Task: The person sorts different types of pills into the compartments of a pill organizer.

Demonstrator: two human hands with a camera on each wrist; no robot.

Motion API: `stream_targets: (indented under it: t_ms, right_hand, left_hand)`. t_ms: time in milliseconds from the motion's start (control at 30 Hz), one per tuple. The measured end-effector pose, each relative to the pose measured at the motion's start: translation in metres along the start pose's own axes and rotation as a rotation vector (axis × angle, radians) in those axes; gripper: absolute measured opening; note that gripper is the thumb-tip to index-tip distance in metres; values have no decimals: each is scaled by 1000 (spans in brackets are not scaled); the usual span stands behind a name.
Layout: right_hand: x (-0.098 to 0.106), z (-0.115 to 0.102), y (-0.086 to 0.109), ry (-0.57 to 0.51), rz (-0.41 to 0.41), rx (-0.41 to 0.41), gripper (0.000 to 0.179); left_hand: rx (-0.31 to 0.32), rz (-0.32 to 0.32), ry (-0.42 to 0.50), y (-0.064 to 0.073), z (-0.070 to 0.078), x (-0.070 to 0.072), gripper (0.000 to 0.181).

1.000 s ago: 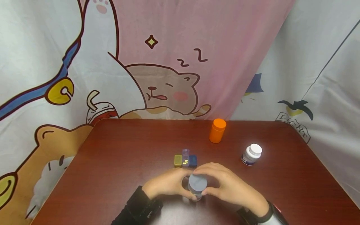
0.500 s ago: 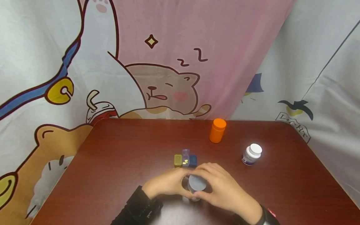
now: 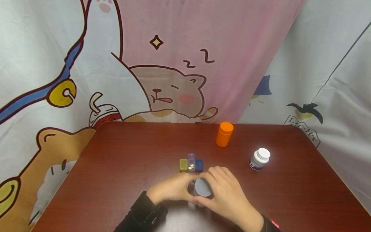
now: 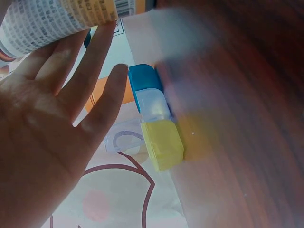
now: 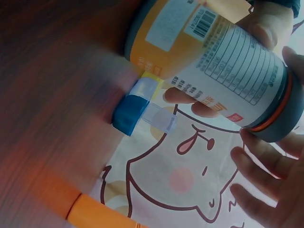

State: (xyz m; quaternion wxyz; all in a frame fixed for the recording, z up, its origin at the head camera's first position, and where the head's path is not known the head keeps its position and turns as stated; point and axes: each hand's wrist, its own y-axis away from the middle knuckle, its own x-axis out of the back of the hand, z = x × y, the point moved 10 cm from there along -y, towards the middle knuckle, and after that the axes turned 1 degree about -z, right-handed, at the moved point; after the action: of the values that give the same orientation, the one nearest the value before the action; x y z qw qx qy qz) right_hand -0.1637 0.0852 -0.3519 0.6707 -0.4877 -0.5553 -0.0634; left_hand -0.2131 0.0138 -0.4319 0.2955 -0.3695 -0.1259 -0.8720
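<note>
A supplement bottle with a grey lid (image 3: 202, 187) stands on the table between both hands. Its orange and white label (image 5: 223, 66) shows in the right wrist view. The left hand (image 3: 173, 188) grips the bottle's body from the left, thumb in front. From the right, the right hand (image 3: 225, 195) curls thumb and fingers round the lid. Just beyond the hands sits a small pill box (image 3: 183, 165) with yellow, clear and blue compartments. Its clear middle lid (image 3: 191, 156) is raised, and several pale yellow pills (image 3: 191, 166) lie inside.
An orange bottle (image 3: 224, 134) stands at the table's back edge. To the right is a white bottle (image 3: 259, 159) with a dark label band. A printed curtain (image 3: 226, 64) hangs behind the brown table (image 3: 130, 151).
The right hand has turned round the lid, its wrist swinging left and nearer the viewer. The left hand and the bottle have stayed in place.
</note>
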Motion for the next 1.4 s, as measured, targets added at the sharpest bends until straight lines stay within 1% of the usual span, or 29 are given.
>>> stream_targets:
  t_ms: [100, 200, 333, 400, 467, 567, 667, 833, 967, 1067, 1200, 1300, 1400]
  right_hand:
    - [-2, 6, 0, -24, -43, -27, 71]
    - [-6, 12, 1, -114, -128, -38, 79]
    - [-10, 18, 6, -276, -259, -14, 75]
    - [-11, 21, 8, -338, -306, -6, 72]
    - [-10, 25, 9, -383, -333, -3, 69]
    - [-9, 30, 9, -416, -335, 12, 63]
    - [-8, 31, 9, -425, -324, 38, 59]
    - [-8, 26, 8, -446, -306, 54, 60]
    - [-8, 19, 7, -457, -290, 65, 63]
    - [-8, 14, 7, -440, -271, 72, 64]
    - [-9, 8, 6, -402, -246, 84, 61]
    - [-11, 4, 5, -350, -232, 77, 56]
    - [-10, 2, 4, -279, -192, 64, 55]
  left_hand:
    - [-1, 4, -13, 0, 0, 1, 54]
    - [-7, 6, -6, -1, 0, 1, 58]
    - [-6, -1, 20, -1, 0, 0, 65]
    - [1, -3, 35, -2, -1, 0, 64]
    - [11, -3, 44, -2, -1, -1, 60]
    - [25, 0, 58, -2, -1, 0, 54]
    - [35, 2, 60, -2, -2, 0, 53]
    - [43, -2, 58, -2, -3, -1, 57]
    - [28, -3, 50, -1, -3, -1, 60]
    - [11, 0, 36, 0, -2, -1, 59]
    - [-15, 1, 19, -1, 0, -2, 57]
    - [-27, 1, 8, -1, 1, -1, 55]
    - [-29, 5, -1, 0, 1, 0, 54]
